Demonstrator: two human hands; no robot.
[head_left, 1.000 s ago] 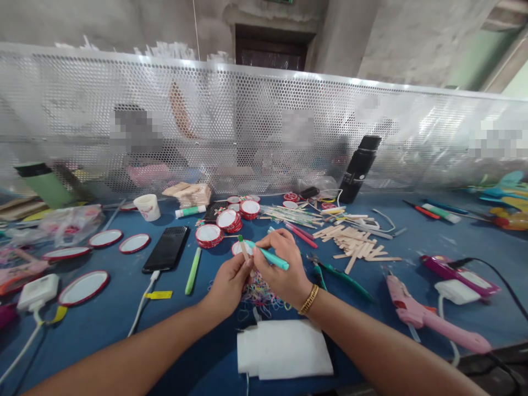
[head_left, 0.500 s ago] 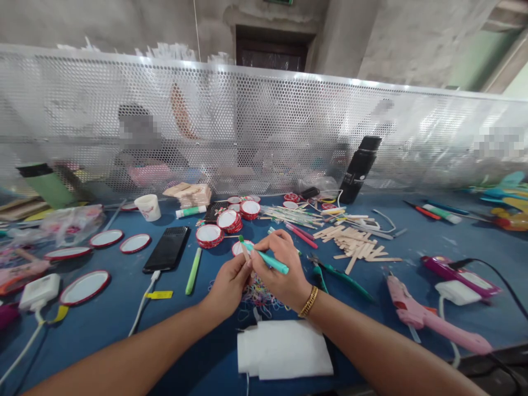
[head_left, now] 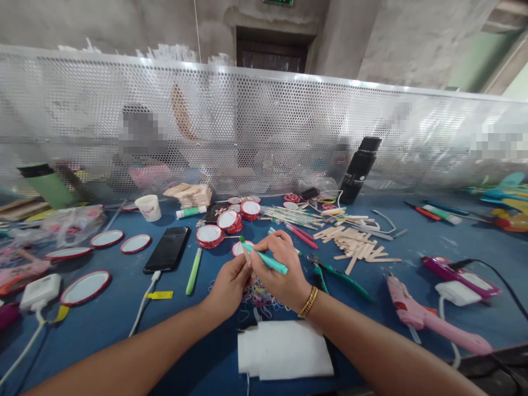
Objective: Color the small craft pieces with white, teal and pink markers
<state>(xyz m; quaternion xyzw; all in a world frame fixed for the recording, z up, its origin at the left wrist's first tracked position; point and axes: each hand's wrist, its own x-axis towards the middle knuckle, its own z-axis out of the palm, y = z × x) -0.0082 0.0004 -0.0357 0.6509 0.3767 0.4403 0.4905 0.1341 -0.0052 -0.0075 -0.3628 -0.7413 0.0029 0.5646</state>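
One green-tipped craft stick [head_left: 246, 254], pinched between thumb and forefinger of the left hand [head_left: 228, 279], above loose coloured bands [head_left: 260, 297]; one turquoise marker [head_left: 270, 262], pinched in the right hand [head_left: 284, 275]. Change: marker overlaps more of the stick than a second ago, colouring apparently continuing; surroundings essentially unmoved.

Counting now: one held marker [head_left: 272, 262], one paper cup [head_left: 147, 208], one black bottle [head_left: 360, 171], perhaps five flat discs [head_left: 86, 287] at left!

Obstacle near right fingers [head_left: 273, 243]: pliers [head_left: 346, 280]
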